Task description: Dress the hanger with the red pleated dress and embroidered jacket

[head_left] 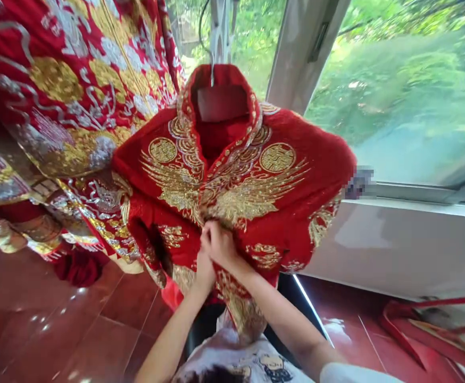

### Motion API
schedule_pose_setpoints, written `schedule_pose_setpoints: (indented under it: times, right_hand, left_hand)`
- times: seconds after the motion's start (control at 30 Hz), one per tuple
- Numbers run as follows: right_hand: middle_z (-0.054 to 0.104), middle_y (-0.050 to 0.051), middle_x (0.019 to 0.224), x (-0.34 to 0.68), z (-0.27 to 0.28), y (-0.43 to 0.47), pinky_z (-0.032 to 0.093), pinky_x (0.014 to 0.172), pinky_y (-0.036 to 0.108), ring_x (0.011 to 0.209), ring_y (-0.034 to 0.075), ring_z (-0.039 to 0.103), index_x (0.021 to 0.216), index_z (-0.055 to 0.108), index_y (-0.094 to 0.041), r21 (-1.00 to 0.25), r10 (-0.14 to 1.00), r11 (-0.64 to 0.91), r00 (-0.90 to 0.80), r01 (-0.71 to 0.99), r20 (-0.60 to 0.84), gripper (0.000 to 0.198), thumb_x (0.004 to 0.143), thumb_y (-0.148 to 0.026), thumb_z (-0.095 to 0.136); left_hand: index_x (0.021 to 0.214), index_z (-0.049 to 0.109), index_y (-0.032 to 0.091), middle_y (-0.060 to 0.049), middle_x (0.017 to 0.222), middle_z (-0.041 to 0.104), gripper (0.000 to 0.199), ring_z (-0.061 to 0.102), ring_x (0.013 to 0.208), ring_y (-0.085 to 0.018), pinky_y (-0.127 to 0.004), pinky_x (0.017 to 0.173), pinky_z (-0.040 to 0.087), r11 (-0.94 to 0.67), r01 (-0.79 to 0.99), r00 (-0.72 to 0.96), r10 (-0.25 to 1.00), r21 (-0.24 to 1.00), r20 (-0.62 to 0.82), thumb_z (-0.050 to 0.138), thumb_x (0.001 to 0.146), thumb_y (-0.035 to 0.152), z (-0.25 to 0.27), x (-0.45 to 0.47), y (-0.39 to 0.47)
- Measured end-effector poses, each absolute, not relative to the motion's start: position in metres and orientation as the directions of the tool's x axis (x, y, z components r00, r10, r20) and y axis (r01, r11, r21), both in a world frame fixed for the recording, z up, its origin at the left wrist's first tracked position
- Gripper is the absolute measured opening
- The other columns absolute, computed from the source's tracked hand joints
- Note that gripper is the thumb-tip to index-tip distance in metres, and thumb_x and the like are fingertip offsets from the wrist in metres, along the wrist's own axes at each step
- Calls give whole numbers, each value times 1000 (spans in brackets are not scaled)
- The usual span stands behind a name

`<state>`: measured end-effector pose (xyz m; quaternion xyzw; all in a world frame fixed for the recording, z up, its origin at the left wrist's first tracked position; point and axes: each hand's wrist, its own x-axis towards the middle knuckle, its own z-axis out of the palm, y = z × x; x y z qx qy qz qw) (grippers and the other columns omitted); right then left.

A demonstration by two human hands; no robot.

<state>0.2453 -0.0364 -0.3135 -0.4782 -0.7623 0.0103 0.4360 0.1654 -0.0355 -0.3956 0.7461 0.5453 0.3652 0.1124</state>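
Observation:
A red jacket [272, 202] with gold embroidery hangs in front of me, its stand collar at the top and round gold motifs on the chest. The metal hook of a hanger [212, 74] shows at the collar opening. At the middle of the jacket's front, my right hand [221, 243] is closed with its fingers pinched on the front edge. Just below and beside it, my left hand [205, 265] is also closed on the front edge, partly covered by the right. Any fastener between the fingertips is hidden. Below the hands the front panels hang slightly apart.
More red garments [76, 106] with gold and silver embroidery hang close at the left. Behind the jacket stands a window [384, 106] above a pale wall [368, 244]. A red curved frame [408, 330] is on the tiled floor [108, 324] side at lower right.

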Motion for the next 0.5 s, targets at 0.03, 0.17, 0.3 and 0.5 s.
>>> schedule_pose_setpoints:
  times: [0.03,0.17,0.3,0.5]
  right_hand:
    - [66,8,76,246,-319,-25,53,65,29,67,17,64,83,60,-20,-444,746,509,-121,737,654,27,89,-15,34]
    - [64,9,72,246,-356,-19,53,69,33,71,20,64,76,57,-21,-452,726,449,-21,771,687,25,92,-19,37]
    - [61,8,64,256,-402,-41,53,59,37,60,22,61,80,56,-20,-471,649,357,148,806,746,17,89,-24,41]
    - [65,8,74,285,-437,-68,54,57,33,61,20,63,128,42,-16,-618,743,354,189,702,642,39,89,-23,40]
  left_hand:
    - [85,64,15,-8,71,64,25,59,65,-19,-30,61,48,-364,748,120,897,555,426,39,83,11,-397,165,-29]
    - [86,65,14,-14,79,65,19,60,77,-25,-39,73,45,-309,826,42,867,471,497,46,84,15,-414,157,-28]
    - [82,60,17,-14,87,65,9,59,80,-26,-39,74,44,-100,932,-158,753,348,639,53,82,23,-445,132,-54]
    - [70,53,20,-6,71,60,11,58,70,-21,-31,65,45,-112,938,-63,875,328,480,51,81,16,-464,106,-83]
